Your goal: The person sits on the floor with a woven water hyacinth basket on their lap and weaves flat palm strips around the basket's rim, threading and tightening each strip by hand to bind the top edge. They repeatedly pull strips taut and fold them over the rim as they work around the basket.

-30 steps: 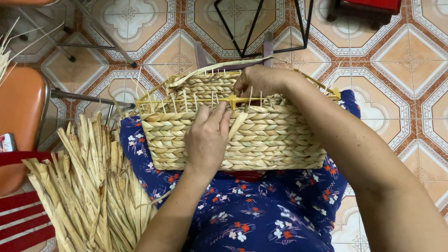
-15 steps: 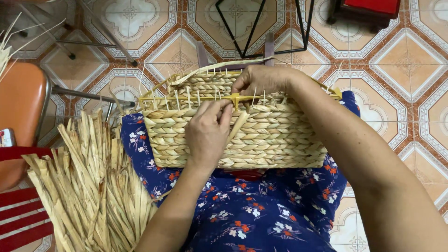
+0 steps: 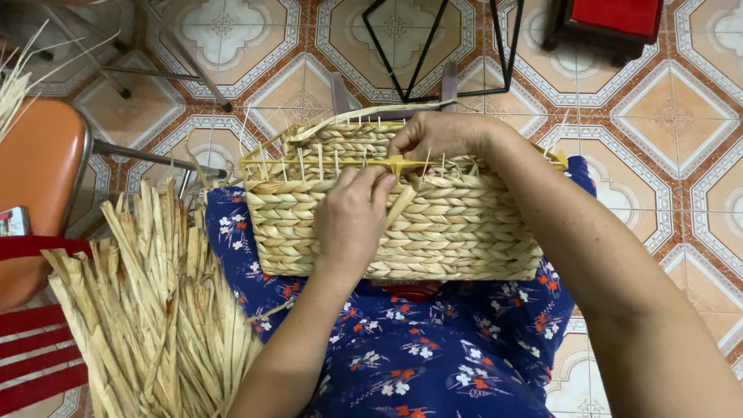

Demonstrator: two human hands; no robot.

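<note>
A rectangular woven straw basket (image 3: 464,232) rests on my lap, over a blue flowered dress (image 3: 433,356). Thin upright stakes and a yellow frame bar (image 3: 309,164) run along its top edge. My left hand (image 3: 352,220) lies against the near wall, fingers pinching a flat straw strand (image 3: 402,203) just below the rim. Over the rim near the bar's centre, my right hand (image 3: 441,135) is curled and gripping the edge and the strand's upper part. A loose pale strand (image 3: 364,114) arcs over the far side.
A bundle of dried straw strips (image 3: 147,310) lies at my left, beside an orange chair (image 3: 35,178) and a red slatted seat (image 3: 31,348). A black metal stand (image 3: 433,46) and a red stool (image 3: 611,19) stand on the patterned tile floor (image 3: 665,116) beyond.
My left hand has slid up the basket wall toward the rim and closed its fingers on the strand. The right hand has stayed at the rim.
</note>
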